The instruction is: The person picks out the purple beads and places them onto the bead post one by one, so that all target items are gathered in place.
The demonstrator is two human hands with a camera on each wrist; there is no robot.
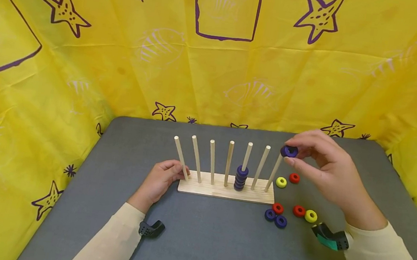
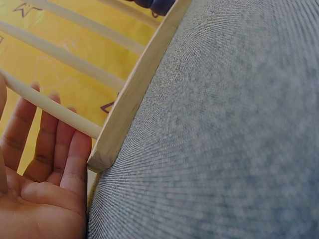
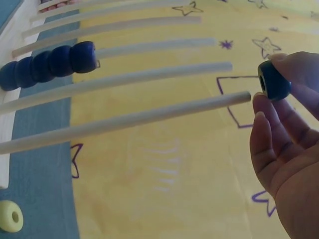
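Note:
A wooden peg rack (image 1: 209, 188) with several upright pegs stands on the table. Several dark blue rings (image 1: 240, 179) are stacked on its third peg from the right. My right hand (image 1: 330, 171) pinches another dark blue ring (image 3: 274, 82) between thumb and fingertips. That ring is beside the top of the rightmost peg (image 3: 149, 118), apart from its tip in the right wrist view. At the rack's left end is my left hand (image 1: 161, 180), its fingers extended loosely behind the leftmost peg (image 2: 65, 112) and its thumb in front, partly out of the left wrist view.
Right of the rack lie loose rings: a yellow ring (image 1: 281, 182) and a red ring (image 1: 294, 178) farther back, with red (image 1: 278, 208), yellow (image 1: 311, 216) and blue rings (image 1: 281, 221) nearer. A yellow patterned cloth (image 1: 215, 74) hangs behind the grey table (image 1: 195, 241).

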